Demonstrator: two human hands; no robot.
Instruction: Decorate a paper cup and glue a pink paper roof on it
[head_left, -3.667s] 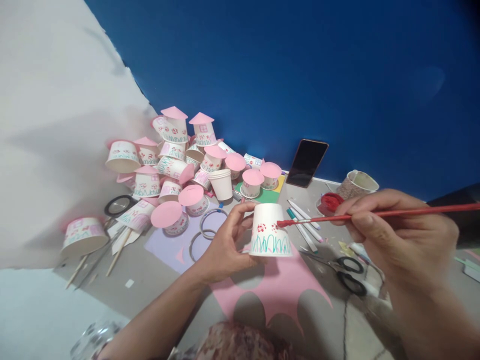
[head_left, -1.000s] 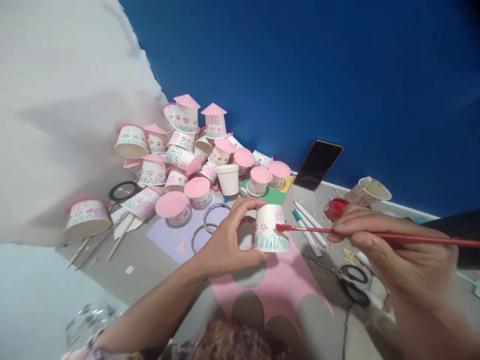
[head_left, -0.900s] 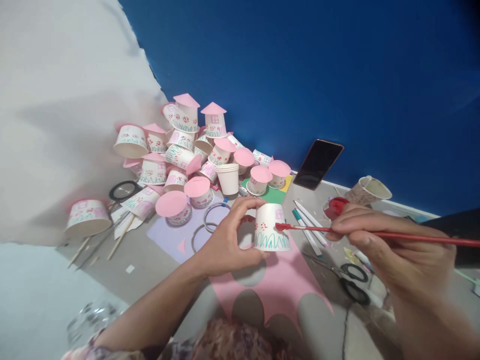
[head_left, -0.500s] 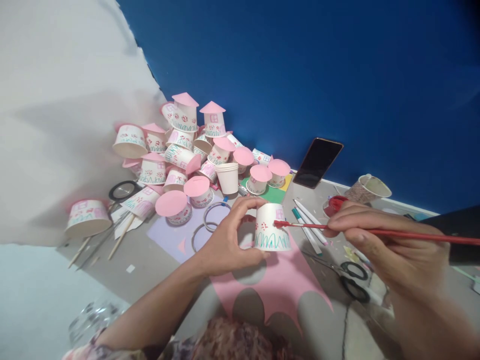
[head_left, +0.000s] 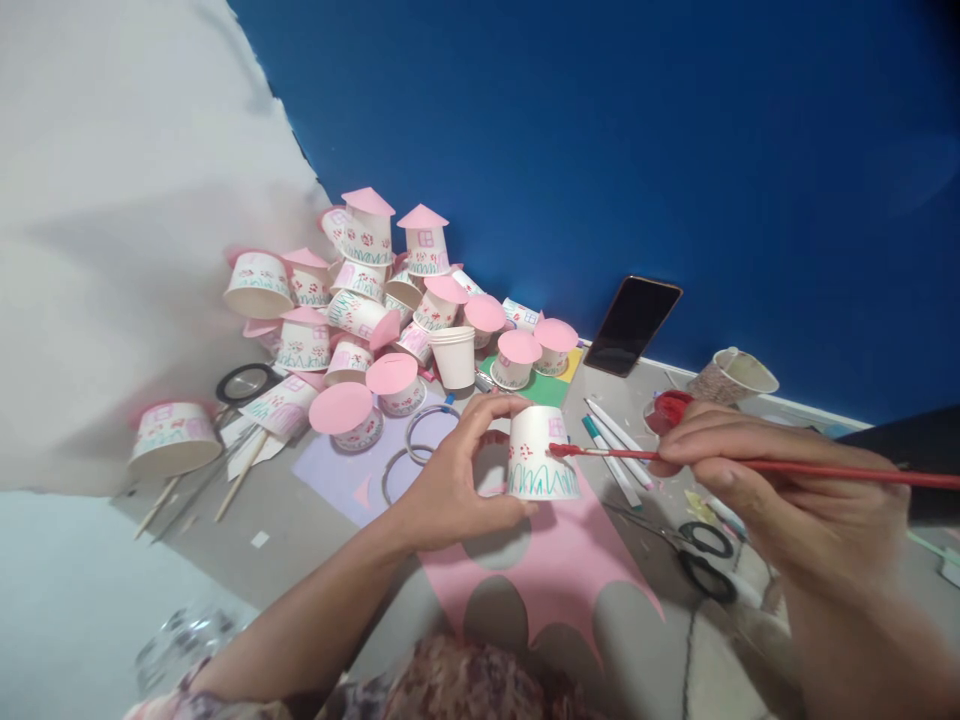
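Note:
My left hand (head_left: 457, 480) is closed round an upside-down white paper cup (head_left: 531, 430), fingers at its top and thumb near the rim. The cup carries green grass-like strokes, red dots and a purple window. In my right hand (head_left: 787, 500) is a thin red paintbrush (head_left: 817, 471), held like a pen. Its red-painted tip is at the cup's right side, by the red dots; whether it presses on the cup I cannot tell. Beneath the cup lies a pink paper sheet (head_left: 525, 590) with round cut-outs. Behind my right fingers shows a red paint container (head_left: 670, 410), partly hidden.
Several decorated cups with pink paper roofs (head_left: 367, 235) are piled at the back left. Plain stacked cups (head_left: 453, 358) stand before them. A phone (head_left: 634, 325) leans on the blue wall. Markers (head_left: 615, 455), scissors (head_left: 705, 560) and a speckled cup (head_left: 735, 375) lie or stand to the right.
Almost nothing differs. The view has shifted very slightly, and both hands keep the cup and the paintbrush in nearly the same pose, with the brush tip still at the cup's side.

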